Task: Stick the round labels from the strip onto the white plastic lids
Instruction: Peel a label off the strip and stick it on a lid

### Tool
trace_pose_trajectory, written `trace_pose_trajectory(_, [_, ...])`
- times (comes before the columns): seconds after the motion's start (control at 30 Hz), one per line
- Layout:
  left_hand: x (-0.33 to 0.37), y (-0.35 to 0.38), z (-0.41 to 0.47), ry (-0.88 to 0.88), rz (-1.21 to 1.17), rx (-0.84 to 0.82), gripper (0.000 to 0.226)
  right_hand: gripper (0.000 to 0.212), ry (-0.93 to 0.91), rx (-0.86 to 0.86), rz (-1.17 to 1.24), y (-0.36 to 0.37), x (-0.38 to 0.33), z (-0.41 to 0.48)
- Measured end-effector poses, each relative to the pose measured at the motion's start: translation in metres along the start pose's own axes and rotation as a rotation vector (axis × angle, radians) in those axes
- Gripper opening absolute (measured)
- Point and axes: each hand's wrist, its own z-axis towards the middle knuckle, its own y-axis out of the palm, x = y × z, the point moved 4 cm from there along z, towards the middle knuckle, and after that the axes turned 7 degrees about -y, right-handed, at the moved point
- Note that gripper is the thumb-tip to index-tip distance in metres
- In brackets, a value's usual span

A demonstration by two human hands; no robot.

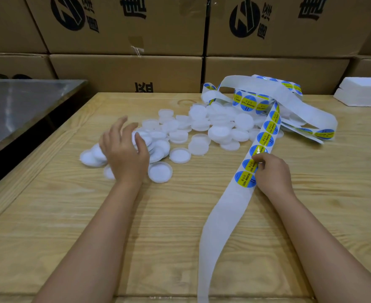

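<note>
Two bare forearms [106, 232] reach in from the bottom edge over a pale wooden surface [71, 237]. Between them lies the blank, already peeled end of a white backing strip [221, 217].

A loose pile of white plastic lids [202, 125] sits mid-surface, none of them visibly labelled. Just right of the pile, the strip runs away from the viewer carrying a row of round blue-and-yellow labels [265, 136]. It then loops back on itself over the pile's far right part.

The right hand [271, 171], near the pile's near-right corner, pinches the edge of one label on the strip between thumb and fingertips, apparently to peel it. The left hand [125, 154] is over the pile's left end, fingers spread wide and loosely curved, holding nothing. It is blurred, so whether it touches the lids below cannot be told.

Behind the pile stand stacked cardboard boxes [125, 68]. Far to its right is a white foam block [363, 90], and far to its left a steel top [16, 101].

Several things could go wrong from here:
- Nothing pins the strip down, so a one-handed peel may lift the backing too, or let the label curl and stick to itself or to the fingers.
- A tug could drag the looped strip across the pile and scatter lids.
- A hasty left-hand grab could knock lids outward from the pile's left end.
- The lids lie both rim-up and rim-down, so a label might land on the wrong face or off-centre.
</note>
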Motion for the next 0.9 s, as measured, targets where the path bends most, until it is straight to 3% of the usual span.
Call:
trace_pose_trajectory(0.13, [0.048, 0.010, -0.017, 0.302, -0.214, -0.147, 0.018, 0.038, 0.006, 0.015, 0.030, -0.001, -0.003, -0.001])
trace_pose_trajectory(0.37, [0.099, 0.052, -0.076, 0.274, -0.343, -0.874, 0.028, 0.032, -0.013, 0.041, 0.103, 0.001, -0.009, -0.004])
trace_pose_trajectory(0.5, [0.106, 0.074, -0.099, 0.395, -0.179, -1.182, 0.040, 0.031, -0.036, 0.049, 0.136, 0.003, -0.012, -0.004])
trace_pose_trajectory(0.67, [0.108, 0.072, -0.095, 0.446, -0.193, -1.128, 0.035, 0.029, -0.057, 0.053, 0.142, 0.007, -0.014, -0.002])
trace_pose_trajectory(0.9, [0.105, 0.061, -0.092, 0.233, -0.304, -1.020, 0.035, 0.027, -0.081, 0.035, 0.111, 0.011, -0.016, -0.003])
